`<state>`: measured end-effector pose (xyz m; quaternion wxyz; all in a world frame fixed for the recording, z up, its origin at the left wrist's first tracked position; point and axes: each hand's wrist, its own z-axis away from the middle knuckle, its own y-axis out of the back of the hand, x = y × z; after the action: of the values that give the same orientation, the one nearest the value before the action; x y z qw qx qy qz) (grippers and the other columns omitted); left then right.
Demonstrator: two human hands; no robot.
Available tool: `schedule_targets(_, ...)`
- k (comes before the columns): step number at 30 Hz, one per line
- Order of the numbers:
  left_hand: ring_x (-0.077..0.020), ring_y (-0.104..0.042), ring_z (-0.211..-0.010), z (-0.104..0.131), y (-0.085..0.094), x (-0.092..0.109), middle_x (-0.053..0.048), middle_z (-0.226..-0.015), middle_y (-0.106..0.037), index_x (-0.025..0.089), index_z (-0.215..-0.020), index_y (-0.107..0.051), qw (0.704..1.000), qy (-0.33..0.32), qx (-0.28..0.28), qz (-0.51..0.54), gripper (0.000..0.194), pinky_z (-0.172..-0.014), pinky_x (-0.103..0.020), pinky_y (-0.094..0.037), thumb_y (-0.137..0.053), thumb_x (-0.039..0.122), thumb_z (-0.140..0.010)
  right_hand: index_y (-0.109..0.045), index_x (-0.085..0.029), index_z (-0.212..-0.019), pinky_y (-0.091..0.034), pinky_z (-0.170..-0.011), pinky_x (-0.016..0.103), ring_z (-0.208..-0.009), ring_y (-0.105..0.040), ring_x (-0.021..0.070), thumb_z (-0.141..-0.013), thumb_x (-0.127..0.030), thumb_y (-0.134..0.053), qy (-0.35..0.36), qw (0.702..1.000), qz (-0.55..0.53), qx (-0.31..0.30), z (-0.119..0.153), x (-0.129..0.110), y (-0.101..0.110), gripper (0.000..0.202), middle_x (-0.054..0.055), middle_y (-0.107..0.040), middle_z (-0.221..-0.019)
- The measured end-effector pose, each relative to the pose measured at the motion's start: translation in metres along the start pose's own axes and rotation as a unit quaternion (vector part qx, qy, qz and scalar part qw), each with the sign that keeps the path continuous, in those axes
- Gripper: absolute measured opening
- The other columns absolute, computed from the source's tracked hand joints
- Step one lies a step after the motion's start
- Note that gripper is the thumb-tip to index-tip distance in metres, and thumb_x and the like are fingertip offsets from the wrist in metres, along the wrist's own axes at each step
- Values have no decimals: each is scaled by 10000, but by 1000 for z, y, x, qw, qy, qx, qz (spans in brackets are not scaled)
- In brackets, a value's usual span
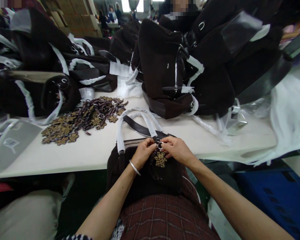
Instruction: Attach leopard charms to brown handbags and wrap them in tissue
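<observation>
A dark brown handbag [122, 170] rests at the table's front edge against my body, its handles [137, 113] wrapped in white paper. Both hands meet at the base of a handle. My left hand [145, 150] pinches at the left side of a metal ring [160, 145], though what lies between its fingertips is hidden. From the right, my right hand [176, 149] has its fingers closed on that ring. Below it hangs a leopard-print flower charm [160, 160] with a dark coiled cord. A black strap [136, 126] lies across the bag's top.
Many similar charms [62, 128] lie heaped on the white table [95, 150], left of the bag. Dark bags [162, 66] are piled along the back. A grey plastic box [15, 143] stands at left, a blue crate [277, 196] low at right. People work far behind.
</observation>
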<state>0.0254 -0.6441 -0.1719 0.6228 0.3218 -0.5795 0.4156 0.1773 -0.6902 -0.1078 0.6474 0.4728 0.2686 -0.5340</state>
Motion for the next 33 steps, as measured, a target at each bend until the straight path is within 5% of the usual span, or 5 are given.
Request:
schedule_targets(10, -114, -518, -606, 5, -5, 6, 48, -726, -489, 189, -817, -461, 996, 37, -32, 75, 278, -552, -265, -515, -659, 379, -779, -564, -192, -825, -364, -333, 148, -384, -505, 73, -837, -221, -499, 58, 992, 100, 48, -7, 6, -1, 72, -46, -575, -561)
schedule_targets(18, -99, -507, -652, 9, -5, 5, 31, -715, -506, 169, -796, -506, 999, 31, 18, -11, 224, -596, -207, -433, -625, 358, -809, -471, -187, -922, -558, -443, 243, -484, -654, 146, -863, -220, -516, -13, 996, -83, 8, -7, 10, -8, 80, 6, -664, -641)
schedule_targets(25, -124, -543, -540, 32, -6, 17, -3, -704, -548, 163, -936, -531, 985, 154, -75, 36, 531, -417, -210, -429, -479, 680, -830, -454, -198, -926, -560, -433, 262, -503, -669, 163, -848, -224, -529, 31, 996, -82, -10, -7, 16, -10, 112, -8, -666, -671)
schedule_targets(29, -118, -535, -643, 32, -9, 21, -17, -758, -576, 137, -928, -605, 990, 106, -94, -12, 456, -494, -193, -456, -648, 566, -781, -495, -198, -880, -490, -362, 201, -414, -598, 121, -817, -223, -553, 68, 997, -36, -12, -7, 16, -8, 90, -60, -600, -575)
schedule_targets(33, -147, -562, -712, 34, -8, 17, -37, -837, -615, 139, -955, -608, 986, 145, -82, 27, 384, -566, -251, -519, -678, 470, -774, -510, -205, -1007, -438, -331, 173, -376, -559, 104, -825, -281, -546, 67, 996, -56, -17, 0, 22, -5, 201, -81, -577, -556)
